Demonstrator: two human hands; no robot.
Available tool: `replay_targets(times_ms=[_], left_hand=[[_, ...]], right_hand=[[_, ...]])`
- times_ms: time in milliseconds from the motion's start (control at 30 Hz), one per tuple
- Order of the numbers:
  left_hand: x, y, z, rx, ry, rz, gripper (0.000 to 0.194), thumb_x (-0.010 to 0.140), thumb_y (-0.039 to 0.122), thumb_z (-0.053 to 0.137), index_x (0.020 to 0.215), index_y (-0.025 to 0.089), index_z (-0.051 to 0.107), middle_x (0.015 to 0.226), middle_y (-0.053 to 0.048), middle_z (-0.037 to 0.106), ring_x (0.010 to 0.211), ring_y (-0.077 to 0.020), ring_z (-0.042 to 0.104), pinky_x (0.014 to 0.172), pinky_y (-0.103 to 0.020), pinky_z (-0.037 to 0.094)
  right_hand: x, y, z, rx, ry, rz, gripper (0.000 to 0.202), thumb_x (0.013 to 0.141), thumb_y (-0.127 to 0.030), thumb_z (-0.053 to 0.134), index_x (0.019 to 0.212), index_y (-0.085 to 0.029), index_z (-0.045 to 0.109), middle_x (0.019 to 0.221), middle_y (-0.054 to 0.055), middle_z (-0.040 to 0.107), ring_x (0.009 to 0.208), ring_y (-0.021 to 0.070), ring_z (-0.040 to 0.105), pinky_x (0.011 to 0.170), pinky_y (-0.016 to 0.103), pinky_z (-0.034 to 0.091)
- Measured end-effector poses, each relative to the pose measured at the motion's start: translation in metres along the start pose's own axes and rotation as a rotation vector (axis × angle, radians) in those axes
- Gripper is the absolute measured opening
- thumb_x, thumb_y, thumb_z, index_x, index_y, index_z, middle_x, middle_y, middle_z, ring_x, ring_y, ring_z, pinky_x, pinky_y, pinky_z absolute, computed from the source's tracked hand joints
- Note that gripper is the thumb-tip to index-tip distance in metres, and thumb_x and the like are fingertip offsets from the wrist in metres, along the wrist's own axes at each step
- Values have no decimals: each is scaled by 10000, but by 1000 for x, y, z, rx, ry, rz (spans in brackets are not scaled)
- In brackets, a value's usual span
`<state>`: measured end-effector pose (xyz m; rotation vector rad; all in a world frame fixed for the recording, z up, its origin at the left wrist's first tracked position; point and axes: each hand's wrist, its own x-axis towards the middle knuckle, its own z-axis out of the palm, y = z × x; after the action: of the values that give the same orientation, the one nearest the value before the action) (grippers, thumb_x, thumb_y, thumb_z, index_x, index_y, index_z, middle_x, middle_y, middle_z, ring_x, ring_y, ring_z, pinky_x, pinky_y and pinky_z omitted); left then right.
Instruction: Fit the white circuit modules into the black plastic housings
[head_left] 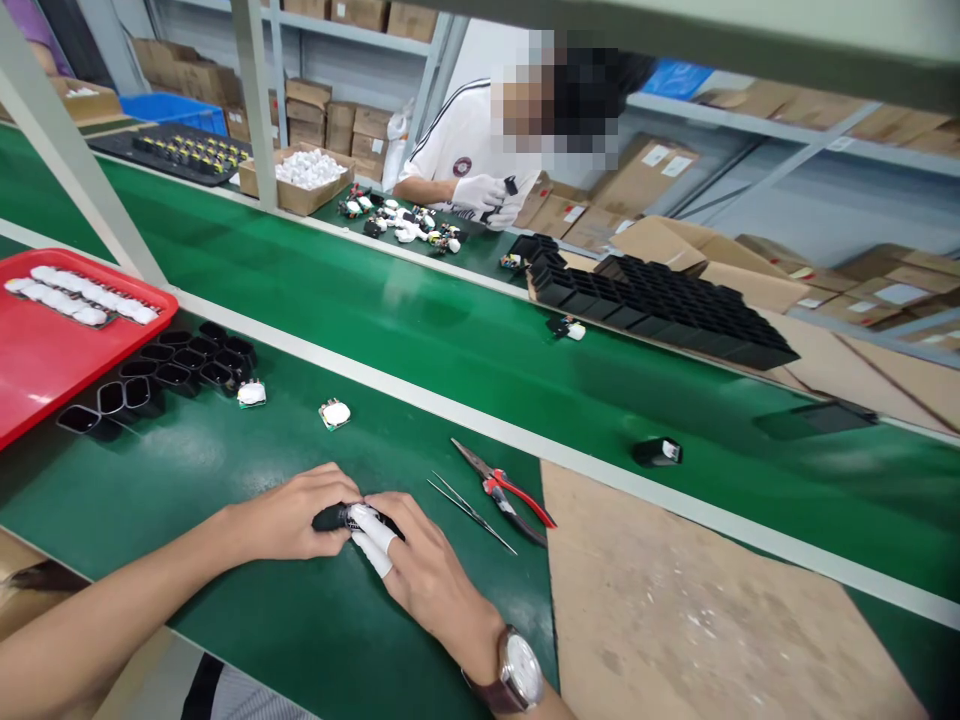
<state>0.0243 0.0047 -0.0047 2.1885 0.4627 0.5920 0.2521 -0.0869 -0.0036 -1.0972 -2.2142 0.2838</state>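
Note:
My left hand (pixel 304 512) is closed around a black plastic housing (pixel 328 518), held low over the green bench. My right hand (pixel 420 545), with white covers on two fingers and a watch at the wrist, pinches at the housing's open end. A part with some white shows there, mostly hidden by the fingers, so I cannot tell how far it sits inside. Beyond my hands lie two small circuit boards with white tops, one board (pixel 334 413) alone and another board (pixel 252 393) beside several empty black housings (pixel 176 373).
Tweezers (pixel 472 513) and red-handled pliers (pixel 502 490) lie right of my hands, beside a cardboard sheet (pixel 675 600). A red tray (pixel 67 350) holds white-topped boards. Across the green conveyor belt (pixel 420 320), which carries a filled housing (pixel 658 452), a gloved co-worker (pixel 472 150) handles a black part.

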Motion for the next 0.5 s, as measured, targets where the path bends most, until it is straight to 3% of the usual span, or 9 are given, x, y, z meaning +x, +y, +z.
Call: replay_targets(times_ms=[100,200,267,367,433,500], left_hand=[[1,0,0,9,3,5,326,877,94,656,1184,203,664,1102,-75,721,1037,-230,663,928,-362,576],[0,2,-2,29,-6,-8,321,903,122,665,1211,211,665,1141,-76,726,1077,-234,664,975,-372,570],[-2,3,-3,50,-38,-47,348,930,155,677,1270,221,650,1192,-78,720,1131,-240,658,1010,-381,564],[-3,5,-4,79,-69,-117,462,951,306,747,1379,228,593,1295,-99,692,1216,-271,643,1025,-410,566],[-3,6,-4,73,-57,-126,517,935,403,783,1382,228,591,1310,-106,687,1223,-282,646,1015,-418,570],[-2,7,-4,57,-36,-98,426,957,405,760,1323,231,631,1251,-92,708,1172,-266,665,989,-400,575]], right_hand=[[4,-2,-10,41,-21,67,453,1044,-170,561,1488,-246,514,1283,124,674,1129,239,693,926,407,645],[-2,6,-27,-96,25,146,540,1055,-270,585,1567,-210,422,1309,154,674,1155,266,700,959,424,637],[-15,18,-38,-339,65,211,520,1054,-290,577,1540,-152,452,1289,200,674,1152,327,696,951,502,630],[-39,38,-45,-653,43,256,418,1058,-278,529,1426,-81,547,1163,241,694,1018,379,716,801,550,640],[-49,44,-44,-692,46,254,356,1060,-238,490,1370,-89,584,1070,207,701,943,350,717,749,515,637],[-49,39,-42,-601,91,239,314,1054,-186,478,1338,-135,602,1019,148,693,904,296,709,755,459,630]])
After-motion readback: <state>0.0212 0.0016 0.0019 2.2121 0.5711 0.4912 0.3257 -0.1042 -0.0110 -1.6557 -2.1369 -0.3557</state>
